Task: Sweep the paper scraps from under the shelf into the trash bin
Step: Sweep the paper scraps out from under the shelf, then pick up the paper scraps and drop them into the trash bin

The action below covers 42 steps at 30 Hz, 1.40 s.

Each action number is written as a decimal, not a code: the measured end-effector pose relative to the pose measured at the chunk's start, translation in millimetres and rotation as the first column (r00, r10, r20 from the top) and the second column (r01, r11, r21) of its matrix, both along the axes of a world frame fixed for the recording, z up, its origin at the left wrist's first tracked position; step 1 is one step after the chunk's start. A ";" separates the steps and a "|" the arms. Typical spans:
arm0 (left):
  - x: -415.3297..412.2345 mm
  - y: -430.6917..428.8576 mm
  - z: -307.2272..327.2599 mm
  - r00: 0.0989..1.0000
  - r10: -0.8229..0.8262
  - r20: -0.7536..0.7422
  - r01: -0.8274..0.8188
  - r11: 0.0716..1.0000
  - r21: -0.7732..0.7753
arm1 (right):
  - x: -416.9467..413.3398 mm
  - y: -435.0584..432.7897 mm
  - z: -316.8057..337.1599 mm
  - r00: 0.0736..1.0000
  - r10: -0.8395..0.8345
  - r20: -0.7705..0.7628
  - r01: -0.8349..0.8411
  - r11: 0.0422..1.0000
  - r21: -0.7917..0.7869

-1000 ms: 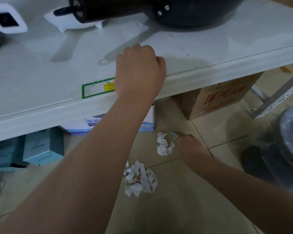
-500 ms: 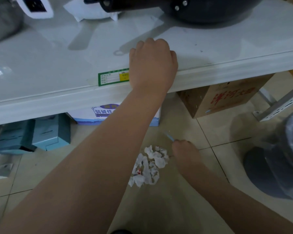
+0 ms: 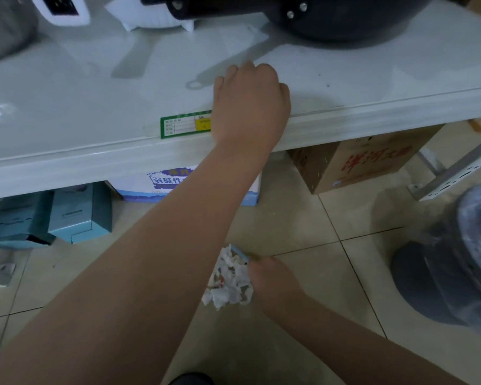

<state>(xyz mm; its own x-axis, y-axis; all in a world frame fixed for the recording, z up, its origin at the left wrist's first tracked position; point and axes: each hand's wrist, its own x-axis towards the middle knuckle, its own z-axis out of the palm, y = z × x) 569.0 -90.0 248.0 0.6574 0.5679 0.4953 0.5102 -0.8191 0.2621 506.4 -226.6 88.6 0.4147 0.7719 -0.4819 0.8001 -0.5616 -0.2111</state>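
A heap of crumpled white paper scraps (image 3: 229, 282) lies on the tiled floor in front of the shelf. My right hand (image 3: 272, 282) is low on the floor just right of the heap, shut on a small blue-handled tool (image 3: 239, 252) whose tip shows above the scraps. My left hand (image 3: 250, 104) rests curled over the front edge of the pale shelf (image 3: 95, 151). The trash bin (image 3: 456, 262), dark and lined with a plastic bag, stands at the right edge.
Under the shelf stand a white-and-blue carton (image 3: 164, 184), a brown cardboard box (image 3: 358, 162) and teal boxes (image 3: 78, 212). A black pan (image 3: 331, 15) sits on the shelf top. A perforated metal upright (image 3: 461, 170) leans at the right.
My right hand has pulled the scraps toward me and away from the shelf, gathering two separate heaps into one tighter heap. The left hand stayed on the shelf edge.
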 end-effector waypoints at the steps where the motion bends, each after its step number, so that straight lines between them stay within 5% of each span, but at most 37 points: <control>1: 0.2 0.3 -0.2 1.000 0.000 0.001 0.000 1.000 -0.004 | -3.3 1.2 -0.1 1.000 0.022 -0.010 -0.022 1.000 0.005; 10: -1.5 -0.6 2.2 0.999 -0.012 0.032 0.011 1.000 0.010 | 21.0 -0.6 13.1 0.989 -0.136 0.065 0.126 0.983 0.132; 14: -9.2 -2.6 -1.0 0.959 -0.111 0.262 0.113 0.994 0.004 | 39.9 -9.7 14.9 0.975 -0.220 0.037 0.209 0.956 0.204; 19: -17.8 16.1 4.8 0.873 0.011 0.488 0.141 0.952 -0.273 | 53.2 -17.6 11.0 0.965 -0.261 -0.021 0.258 0.930 0.262; 23: -31.2 -9.2 -0.1 0.805 -0.096 0.585 0.250 0.950 -0.189 | 57.2 -26.0 17.7 0.947 -0.306 -0.093 0.319 0.876 0.363; 27: -52.4 -50.5 -29.2 0.827 -0.378 0.416 0.436 0.898 -0.052 | 60.2 -36.2 29.1 0.929 -0.339 -0.148 0.370 0.827 0.423; 29: -62.0 -63.4 -50.2 0.848 -0.458 0.267 0.501 0.856 -0.123 | 59.5 -44.7 37.5 0.920 -0.359 -0.160 0.391 0.792 0.469; 34: -78.0 -80.6 -94.9 0.891 -0.450 0.057 0.436 0.817 -0.376 | 57.9 -72.2 53.5 0.892 -0.414 -0.183 0.441 0.699 0.563; 42: -51.4 -146.4 -80.1 0.860 -0.504 -0.077 0.394 0.753 -0.528 | 68.2 -121.3 67.7 0.867 -0.455 -0.201 0.478 0.651 0.589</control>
